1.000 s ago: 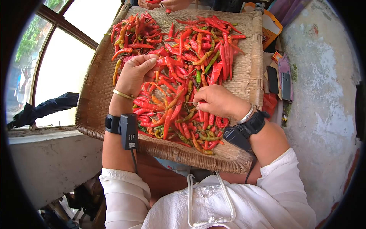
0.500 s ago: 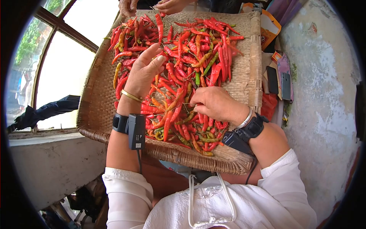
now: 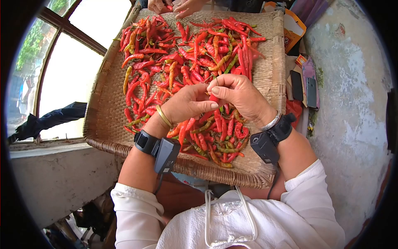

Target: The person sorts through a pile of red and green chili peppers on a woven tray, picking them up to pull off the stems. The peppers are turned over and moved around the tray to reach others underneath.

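Over the middle of a woven tray (image 3: pixel 265 99) heaped with red, orange and green chili peppers (image 3: pixel 203 62), both hands meet. A red chili (image 3: pixel 214 98) is held at its body between the fingers of my left hand (image 3: pixel 186 101). My right hand (image 3: pixel 240 93) pinches at the upper end of that same chili, where a green stem shows between the fingertips. Most of the chili is hidden by the fingers. Loose peppers lie beneath and around both hands.
Another person's hands (image 3: pixel 178 6) hold a red chili at the tray's far edge. Two phones (image 3: pixel 296 85) lie right of the tray, near an orange box (image 3: pixel 293 27). A window is at the left, with a dark cloth (image 3: pixel 58 118) before it; a wall stands right.
My left hand has come down and right from its raised, open pose and now holds a chili. My right hand has risen slightly to meet it. The other person's hands have shifted right.
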### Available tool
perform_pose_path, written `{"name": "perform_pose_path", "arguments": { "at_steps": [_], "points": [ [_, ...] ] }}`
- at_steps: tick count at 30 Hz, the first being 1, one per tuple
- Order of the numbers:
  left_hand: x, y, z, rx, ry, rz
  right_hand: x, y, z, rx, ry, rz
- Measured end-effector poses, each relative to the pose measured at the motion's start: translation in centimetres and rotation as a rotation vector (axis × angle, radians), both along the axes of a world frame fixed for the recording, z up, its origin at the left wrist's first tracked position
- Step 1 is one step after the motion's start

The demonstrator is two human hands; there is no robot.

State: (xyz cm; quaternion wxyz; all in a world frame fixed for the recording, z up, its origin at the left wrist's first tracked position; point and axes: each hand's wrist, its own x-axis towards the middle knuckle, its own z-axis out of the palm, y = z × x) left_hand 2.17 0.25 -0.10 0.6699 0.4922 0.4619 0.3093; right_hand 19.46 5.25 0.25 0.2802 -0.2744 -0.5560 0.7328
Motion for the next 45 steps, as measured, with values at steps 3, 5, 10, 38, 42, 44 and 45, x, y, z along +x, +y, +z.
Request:
{"name": "perform_pose_path", "arguments": {
  "at_steps": [3, 5, 10, 38, 42, 44, 45],
  "points": [
    [-0.2, -0.3, 0.2, -0.052, 0.131, -0.156, 0.2, 0.2, 0.2, -0.021, -0.1, 0.046],
    [-0.3, -0.5, -0.4, -0.035, 0.281, -0.24, 0.4, 0.6, 0.5, 0.281, -0.447, 0.174],
    [-1.2, -1.0, -1.4, 0.233, 0.429, 0.117, 1.3, 2.1, 2.1, 0.174, -0.515, 0.172],
    [-1.6, -0.9, -3.3, 0.449, 1.041, -0.219, 0.2, 0.3, -1.9, 0.985, -0.927, 0.446],
    [-0.7, -0.9, -2.4, 0.522, 0.747, -0.037, -0.3, 0.2, -1.9, 0.906, -0.735, 0.319],
    [-0.5, -1.0, -1.8, 0.524, 0.702, -0.005, -0.4, 0.4, -1.5, 0.852, -0.707, 0.296],
    [-0.4, -1.0, -1.7, 0.526, 0.657, 0.028, -0.5, 0.5, -0.9, 0.718, -0.657, 0.281]
  ]
}}
